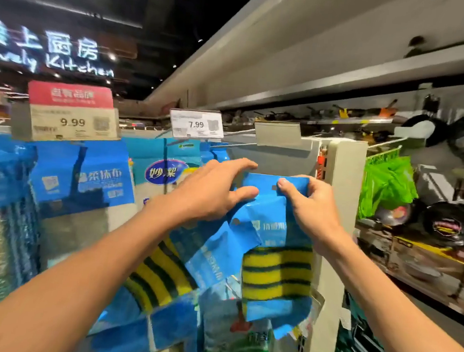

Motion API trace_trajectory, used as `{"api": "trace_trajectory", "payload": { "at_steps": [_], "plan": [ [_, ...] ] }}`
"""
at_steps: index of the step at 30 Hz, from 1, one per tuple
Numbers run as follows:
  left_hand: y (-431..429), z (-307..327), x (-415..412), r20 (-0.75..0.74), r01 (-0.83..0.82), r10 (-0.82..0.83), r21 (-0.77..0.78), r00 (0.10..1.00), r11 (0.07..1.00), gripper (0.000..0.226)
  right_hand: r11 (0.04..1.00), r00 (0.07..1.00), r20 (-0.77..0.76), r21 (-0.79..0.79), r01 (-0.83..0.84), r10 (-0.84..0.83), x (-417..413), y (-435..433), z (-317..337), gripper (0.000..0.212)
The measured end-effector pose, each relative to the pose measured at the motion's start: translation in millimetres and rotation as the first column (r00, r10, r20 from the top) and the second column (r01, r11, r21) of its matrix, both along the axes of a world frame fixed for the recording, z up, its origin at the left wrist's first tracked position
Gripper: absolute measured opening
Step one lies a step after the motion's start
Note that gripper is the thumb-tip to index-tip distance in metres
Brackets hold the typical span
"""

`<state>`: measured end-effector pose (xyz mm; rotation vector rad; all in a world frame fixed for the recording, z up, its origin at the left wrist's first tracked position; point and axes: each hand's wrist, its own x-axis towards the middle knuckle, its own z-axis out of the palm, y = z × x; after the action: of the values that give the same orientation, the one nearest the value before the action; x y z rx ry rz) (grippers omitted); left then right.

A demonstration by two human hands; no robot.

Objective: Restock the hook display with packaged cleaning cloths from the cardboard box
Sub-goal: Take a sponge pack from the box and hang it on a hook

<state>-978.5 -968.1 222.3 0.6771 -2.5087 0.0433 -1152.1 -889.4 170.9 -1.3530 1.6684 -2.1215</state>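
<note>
Both hands are raised to the hook display. My right hand (310,208) pinches the blue header card of a packaged cloth (275,275) with yellow and black stripes, thumb beside its hang hole. My left hand (212,193) holds the header's left side, thumb on the front and fingers spread toward the back. More blue packs (210,255) hang tilted below my left hand, and I cannot tell what holds them. Just above, a bare metal hook (239,144) with a blank label holder (278,135) juts out. The cardboard box is not in view.
Blue cloth packs (82,179) fill the hooks to the left under price tags 9.99 (71,124) and 7.99 (196,125). A white upright post (342,185) ends the display at right. Beyond it, pans (451,223) and green bags (387,186) sit on shelves.
</note>
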Motion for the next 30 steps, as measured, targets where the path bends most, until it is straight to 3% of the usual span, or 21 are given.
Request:
{"api": "trace_trajectory", "payload": {
  "at_steps": [6,13,19,25,30],
  "plan": [
    [-22.1,21.4,-36.1,0.054,-0.058,0.055,0.058,0.997,0.997,0.06,0.997,0.997,0.019,-0.015,0.075,-0.075,-32.3,-28.6,7.6,0.018],
    [-12.2,29.4,-41.4,-0.039,-0.05,0.047,-0.084,0.998,0.995,0.068,0.975,0.978,-0.103,-0.142,0.168,-0.184,-37.6,-50.6,14.7,0.02],
    [-9.3,45.0,-42.9,-0.083,-0.082,0.078,-0.049,0.993,0.995,0.081,0.971,0.997,0.074,-0.236,0.026,-0.009,-39.0,-71.1,33.5,0.02],
    [-9.6,40.6,-50.6,-0.098,-0.132,0.125,-0.071,0.987,0.989,0.083,0.98,0.994,0.097,-0.19,0.063,-0.045,-40.3,-89.9,56.9,0.017],
    [-11.8,37.3,-53.2,-0.119,-0.14,0.132,-0.058,0.984,0.989,0.083,0.984,0.994,0.054,-0.143,0.104,-0.097,-47.1,-94.0,65.3,0.028]
  ]
}}
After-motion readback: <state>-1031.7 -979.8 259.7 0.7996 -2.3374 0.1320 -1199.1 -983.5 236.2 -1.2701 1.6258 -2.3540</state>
